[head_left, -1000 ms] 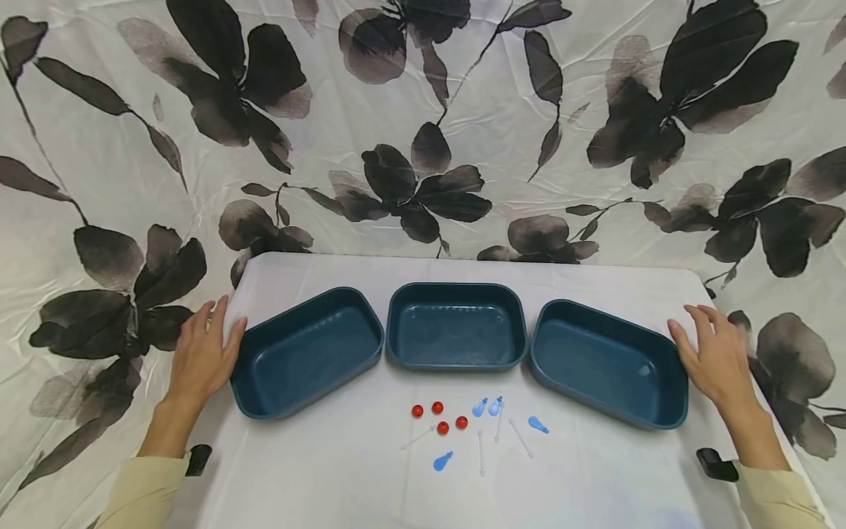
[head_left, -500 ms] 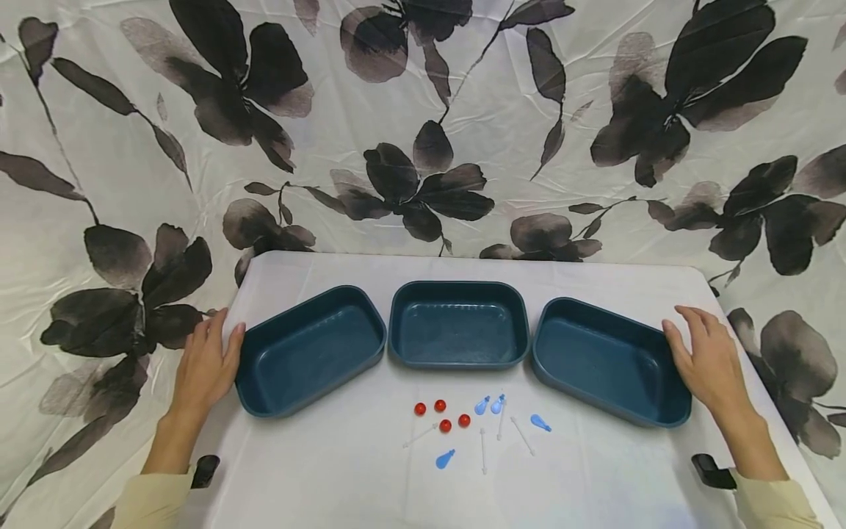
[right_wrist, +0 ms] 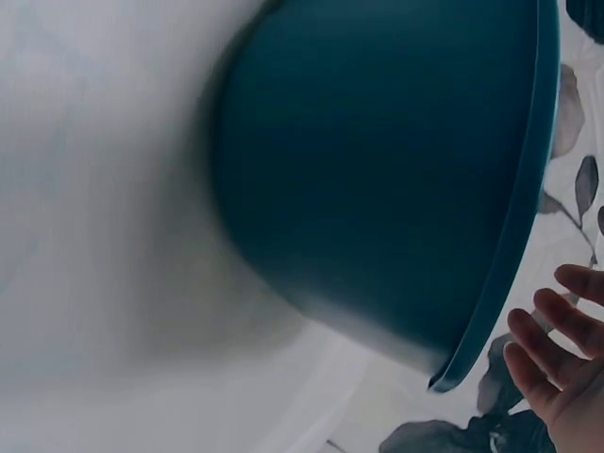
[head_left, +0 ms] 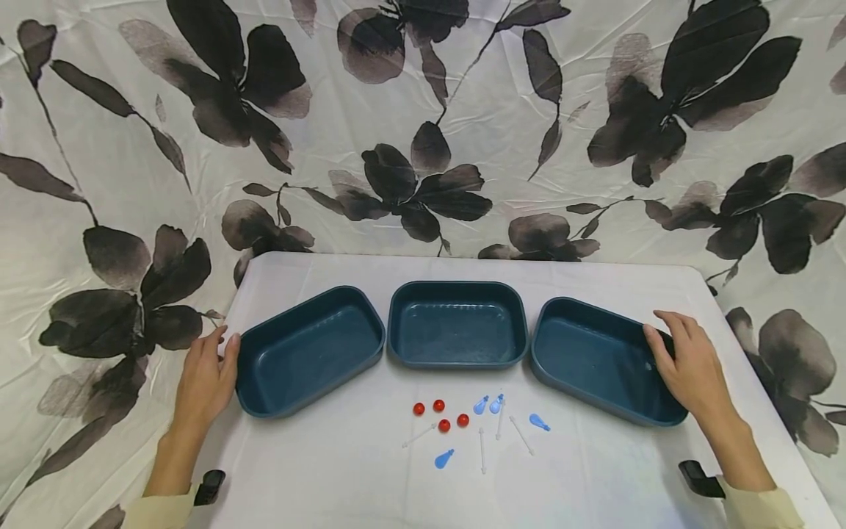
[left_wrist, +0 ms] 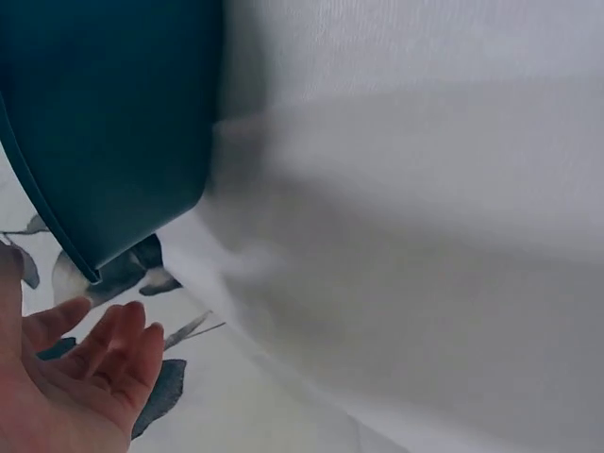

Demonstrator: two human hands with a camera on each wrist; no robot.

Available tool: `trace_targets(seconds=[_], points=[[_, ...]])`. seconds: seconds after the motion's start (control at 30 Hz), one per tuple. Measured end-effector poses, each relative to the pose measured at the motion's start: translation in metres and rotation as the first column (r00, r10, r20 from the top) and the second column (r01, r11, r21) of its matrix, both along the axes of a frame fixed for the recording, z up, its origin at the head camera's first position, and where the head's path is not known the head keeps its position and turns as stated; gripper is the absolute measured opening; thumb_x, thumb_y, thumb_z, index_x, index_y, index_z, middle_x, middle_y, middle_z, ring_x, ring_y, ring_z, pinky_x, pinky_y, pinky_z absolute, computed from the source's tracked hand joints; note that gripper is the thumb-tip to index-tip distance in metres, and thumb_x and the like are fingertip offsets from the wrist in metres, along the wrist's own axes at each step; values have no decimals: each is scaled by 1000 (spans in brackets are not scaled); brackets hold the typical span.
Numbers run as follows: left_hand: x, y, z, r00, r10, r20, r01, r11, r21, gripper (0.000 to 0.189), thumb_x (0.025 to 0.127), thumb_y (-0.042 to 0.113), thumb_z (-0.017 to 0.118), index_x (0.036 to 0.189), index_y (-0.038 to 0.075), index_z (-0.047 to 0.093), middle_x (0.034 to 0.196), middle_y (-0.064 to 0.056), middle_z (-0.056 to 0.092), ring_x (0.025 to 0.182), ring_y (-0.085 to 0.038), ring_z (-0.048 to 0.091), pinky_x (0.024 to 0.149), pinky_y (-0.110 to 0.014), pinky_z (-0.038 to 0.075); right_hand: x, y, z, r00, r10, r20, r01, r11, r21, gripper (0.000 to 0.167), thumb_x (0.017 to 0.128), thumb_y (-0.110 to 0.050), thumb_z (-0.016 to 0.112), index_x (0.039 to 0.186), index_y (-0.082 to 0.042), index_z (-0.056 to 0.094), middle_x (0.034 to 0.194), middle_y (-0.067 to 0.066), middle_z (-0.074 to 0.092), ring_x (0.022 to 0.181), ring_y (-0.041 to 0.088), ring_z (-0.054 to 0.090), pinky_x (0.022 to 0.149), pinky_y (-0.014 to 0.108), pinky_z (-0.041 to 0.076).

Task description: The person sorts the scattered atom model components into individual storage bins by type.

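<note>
My left hand (head_left: 203, 383) is beside the outer end of the left dark-blue bin (head_left: 309, 354), fingers loosely bent and holding nothing. In the left wrist view, the hand (left_wrist: 90, 382) sits just off that bin's rim. Over the outer edge of the right bin (head_left: 591, 360) hovers my right hand (head_left: 690, 371), also without anything in it. The right wrist view shows its relaxed fingers (right_wrist: 543, 349) apart from the bin's wall (right_wrist: 377, 179). Between the hands lie several red balls (head_left: 444, 425), blue bulb-shaped pieces (head_left: 444, 459) and thin white sticks (head_left: 482, 450).
A middle bin (head_left: 457, 332) stands between the two angled ones at the back of the white-covered table (head_left: 344, 470). Behind it hangs a floral cloth (head_left: 515, 95). Black wrist devices (head_left: 700, 479) show near both cuffs.
My right hand has moved left, from outside the right bin to over its outer edge. The left hand has dropped slightly toward me. The small items and bins stay put.
</note>
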State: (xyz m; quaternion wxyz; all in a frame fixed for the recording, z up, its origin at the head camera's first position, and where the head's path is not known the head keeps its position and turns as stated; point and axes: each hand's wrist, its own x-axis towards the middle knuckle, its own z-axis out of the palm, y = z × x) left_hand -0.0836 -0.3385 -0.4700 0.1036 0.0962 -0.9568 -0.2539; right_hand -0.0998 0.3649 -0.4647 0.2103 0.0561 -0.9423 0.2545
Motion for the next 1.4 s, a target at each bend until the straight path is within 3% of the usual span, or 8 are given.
trace_targets(seconds=[0.33, 0.47, 0.63, 0.8, 0.9, 1.1, 1.3, 1.4], points=[[8, 4, -12, 996, 37, -75, -32, 998, 60, 51, 112, 29, 40, 142, -11, 48, 122, -31, 51, 96, -41, 55, 80, -52, 42, 10, -22, -4, 998, 48, -29, -49, 999, -15, 37, 103, -15, 62, 132, 6, 58, 127, 30, 56, 115, 49, 53, 91, 67, 42], [12, 6, -16, 993, 45, -109, -36, 996, 81, 46, 110, 23, 45, 139, -12, 51, 119, -31, 54, 94, -39, 55, 77, -44, 40, 13, -30, -8, 994, 83, -68, -84, 996, -11, 36, 98, -8, 68, 130, 7, 60, 123, 26, 59, 108, 42, 57, 89, 52, 45], [16, 10, -20, 984, 53, -167, -36, 994, 108, 40, 108, 17, 49, 134, -13, 56, 115, -30, 56, 89, -36, 55, 75, -32, 38, 15, -39, -12, 985, 127, -113, -127, 992, 9, 36, 92, -1, 72, 127, 5, 63, 115, 21, 62, 97, 32, 57, 78, 30, 39], [16, 13, -24, 972, 68, -226, -39, 990, 133, 35, 106, 12, 51, 130, -13, 59, 113, -29, 58, 85, -32, 53, 73, -24, 37, 15, -48, -13, 975, 178, -137, -180, 984, -3, 36, 92, -1, 73, 126, 4, 64, 114, 17, 63, 96, 28, 56, 78, 27, 39], [15, 13, -26, 968, 88, -237, -53, 987, 151, 34, 106, 11, 52, 129, -12, 61, 113, -29, 59, 83, -20, 52, 72, -15, 36, 15, -52, -14, 965, 212, -155, -215, 977, -1, 38, 89, 2, 74, 125, 4, 65, 114, 17, 64, 97, 27, 55, 81, 28, 39], [12, 11, -27, 966, 158, -204, -105, 963, 246, 33, 106, 14, 53, 129, -9, 64, 114, -27, 62, 79, 11, 41, 71, -5, 34, 16, -60, -17, 951, 262, -163, -262, 965, 20, 41, 85, 5, 76, 124, 4, 65, 111, 17, 65, 96, 23, 56, 77, 26, 41], [8, 8, -23, 965, 239, -107, -191, 923, 335, 36, 108, 22, 53, 129, -4, 66, 117, -22, 66, 78, 7, 44, 68, -6, 36, 16, -68, -20, 942, 298, -153, -298, 954, 25, 43, 83, 6, 77, 124, 5, 65, 108, 15, 64, 89, 24, 57, 76, 20, 42], [6, 6, -22, 964, 261, -57, -220, 895, 389, 37, 108, 25, 54, 131, -1, 67, 111, -10, 67, 76, 2, 47, 64, -7, 42, 17, -71, -21, 936, 318, -151, -319, 948, 21, 45, 82, 7, 78, 124, 5, 65, 107, 12, 64, 84, 22, 56, 74, 19, 43]])
